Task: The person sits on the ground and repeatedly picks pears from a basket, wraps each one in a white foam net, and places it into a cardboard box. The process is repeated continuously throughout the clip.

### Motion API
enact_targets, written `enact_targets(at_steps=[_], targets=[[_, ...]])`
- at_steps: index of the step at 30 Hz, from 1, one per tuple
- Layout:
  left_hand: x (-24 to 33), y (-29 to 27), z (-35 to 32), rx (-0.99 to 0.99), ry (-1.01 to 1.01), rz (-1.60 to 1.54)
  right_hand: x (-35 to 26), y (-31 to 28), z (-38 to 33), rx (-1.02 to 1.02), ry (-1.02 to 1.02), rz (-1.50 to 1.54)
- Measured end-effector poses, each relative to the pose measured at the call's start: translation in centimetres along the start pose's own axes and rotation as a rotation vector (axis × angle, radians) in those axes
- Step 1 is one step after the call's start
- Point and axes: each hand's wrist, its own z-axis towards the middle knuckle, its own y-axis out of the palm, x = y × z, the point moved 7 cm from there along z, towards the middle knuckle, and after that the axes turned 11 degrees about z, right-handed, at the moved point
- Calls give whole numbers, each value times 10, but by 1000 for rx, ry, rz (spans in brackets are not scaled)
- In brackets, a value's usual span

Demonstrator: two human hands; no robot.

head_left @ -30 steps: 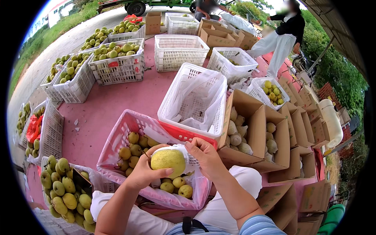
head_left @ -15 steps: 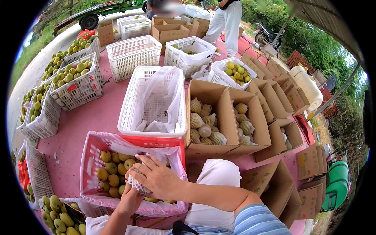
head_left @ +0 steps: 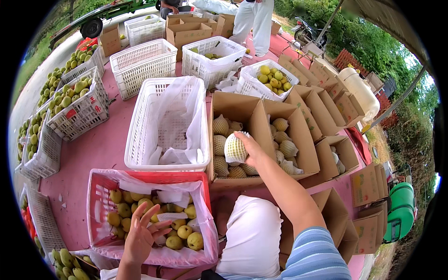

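My right hand grips a pear in a white foam net, held over the left one of two open cardboard boxes. Inside that box lie several netted pears. My left hand, fingers spread and holding nothing, is above the near side of a red crate lined with thin pinkish plastic. Bare yellow-green pears fill the crate's bottom, with some white wrapping pieces among them.
A white crate with a plastic liner stands beyond the red one. Crates of pears line the left. More cardboard boxes stand at the right, near a green container. A person in pale trousers stands at the back.
My right hand has moved from the red crate over to the cardboard box, carrying the netted pear. My left hand has let go and spread its fingers. The view has shifted slightly.
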Motion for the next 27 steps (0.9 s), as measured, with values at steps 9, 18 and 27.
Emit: enact_targets(at_steps=[9, 18, 27], targets=[[59, -104, -11, 545, 237, -284, -13, -23, 58, 218, -315, -90], [75, -156, -64, 807, 336, -441, 234, 221, -56, -1067, -402, -1755], [78, -148, -75, 856, 271, -270, 332, 183, -51, -509, -175, -1581]])
